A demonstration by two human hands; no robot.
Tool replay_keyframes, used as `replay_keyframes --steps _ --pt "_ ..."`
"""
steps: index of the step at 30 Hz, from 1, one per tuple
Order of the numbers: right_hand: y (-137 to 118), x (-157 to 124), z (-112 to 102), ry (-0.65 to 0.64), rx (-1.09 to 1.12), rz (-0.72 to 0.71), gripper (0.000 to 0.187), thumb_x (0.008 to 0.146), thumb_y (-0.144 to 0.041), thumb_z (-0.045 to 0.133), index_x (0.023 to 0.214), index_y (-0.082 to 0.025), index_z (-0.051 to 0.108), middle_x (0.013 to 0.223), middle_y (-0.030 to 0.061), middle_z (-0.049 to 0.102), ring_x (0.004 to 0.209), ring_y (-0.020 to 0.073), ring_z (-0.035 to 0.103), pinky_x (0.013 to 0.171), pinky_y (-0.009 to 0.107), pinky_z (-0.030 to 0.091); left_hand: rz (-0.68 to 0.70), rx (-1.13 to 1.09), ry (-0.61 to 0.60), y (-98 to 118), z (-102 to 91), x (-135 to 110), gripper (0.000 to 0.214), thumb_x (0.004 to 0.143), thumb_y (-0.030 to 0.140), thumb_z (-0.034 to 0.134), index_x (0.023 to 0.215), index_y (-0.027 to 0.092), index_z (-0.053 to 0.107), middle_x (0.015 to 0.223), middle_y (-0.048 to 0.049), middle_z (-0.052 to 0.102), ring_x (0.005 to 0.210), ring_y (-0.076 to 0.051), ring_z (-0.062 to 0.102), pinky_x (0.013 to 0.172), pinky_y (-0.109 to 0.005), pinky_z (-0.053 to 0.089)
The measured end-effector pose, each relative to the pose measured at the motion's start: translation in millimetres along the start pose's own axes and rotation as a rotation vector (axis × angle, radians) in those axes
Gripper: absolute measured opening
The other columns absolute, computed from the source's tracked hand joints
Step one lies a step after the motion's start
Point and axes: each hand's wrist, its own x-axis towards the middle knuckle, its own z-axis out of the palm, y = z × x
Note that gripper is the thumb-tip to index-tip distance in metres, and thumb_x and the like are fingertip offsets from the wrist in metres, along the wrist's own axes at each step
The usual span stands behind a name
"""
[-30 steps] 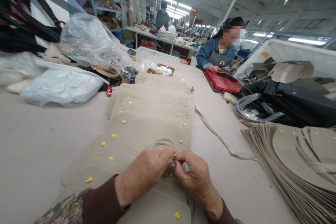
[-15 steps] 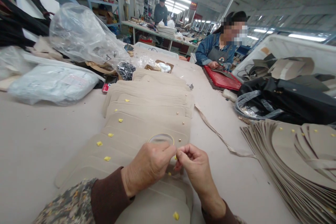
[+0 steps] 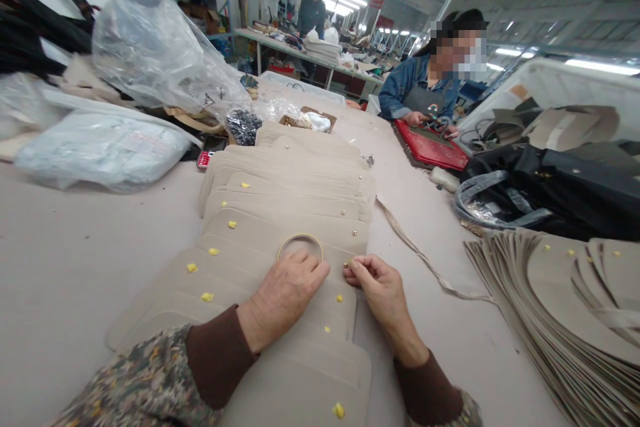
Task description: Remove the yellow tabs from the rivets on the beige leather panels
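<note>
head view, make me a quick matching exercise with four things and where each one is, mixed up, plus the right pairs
Column one
1. tape ring
2. right hand
3. black bag
4. red board

Column two
A. in front of the person in denim
B. behind the fanned beige pieces
C. at the left hand
D. fingertips by a metal stud

Right pairs: 1-C, 2-D, 3-B, 4-A

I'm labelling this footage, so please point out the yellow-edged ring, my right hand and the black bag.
Yellow-edged ring (image 3: 301,236): head view, far arc of its rim.
Right hand (image 3: 381,288): head view, middle of the hand.
Black bag (image 3: 575,180): head view, its dark body.
</note>
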Motion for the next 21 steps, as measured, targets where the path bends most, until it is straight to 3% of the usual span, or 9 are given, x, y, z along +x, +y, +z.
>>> replay_keyframes --steps 7,12,15,21 --pt "-2.8 8.7 -2.0 -0.026 0.026 0.047 0.035 0.072 -0.048 0.073 0.076 -0.014 0.066 0.067 0.0040 0.069 0.064 0.0156 0.067 0.063 0.028 0.057 0.001 -0.136 -0.113 9.4 0.7 -11.9 0.013 0.092 0.010 0.045 0.084 0.018 0.051 0.078 -0.0018 0.059 0.071 -0.020 0.050 0.064 -0.032 0.036" --pt "-12.3 -13.6 -16.6 -0.241 -0.074 0.266 0.037 0.072 -0.050 0.070 0.069 -0.015 0.060 0.053 -0.0003 0.064 0.041 0.0094 0.056 0.043 0.020 0.046 0.034 -0.130 -0.060 10.7 5.0 -18.9 0.014 0.093 0.013 0.043 0.083 0.018 0.051 0.077 -0.0020 0.058 0.070 -0.019 0.049 0.064 -0.032 0.035" --pt "-10.2 -31.9 -19.2 -0.293 -0.195 0.355 0.035 0.073 -0.048 0.068 0.069 -0.015 0.059 0.048 -0.0041 0.058 0.037 0.0071 0.049 0.039 0.017 0.040 0.034 -0.137 -0.040 9.9 6.0 -19.8 0.014 0.093 0.012 0.044 0.083 0.018 0.051 0.077 -0.0024 0.057 0.071 -0.020 0.049 0.064 -0.032 0.035" --pt "-3.0 -46.0 -16.5 -0.318 -0.402 0.232 0.032 0.084 -0.046 0.057 0.072 -0.016 0.061 0.052 -0.0034 0.058 0.044 0.0089 0.050 0.045 0.018 0.041 0.016 -0.174 -0.026 8.9 6.1 -21.6 0.013 0.092 0.012 0.045 0.084 0.018 0.053 0.075 -0.0020 0.055 0.070 -0.019 0.049 0.064 -0.031 0.035"
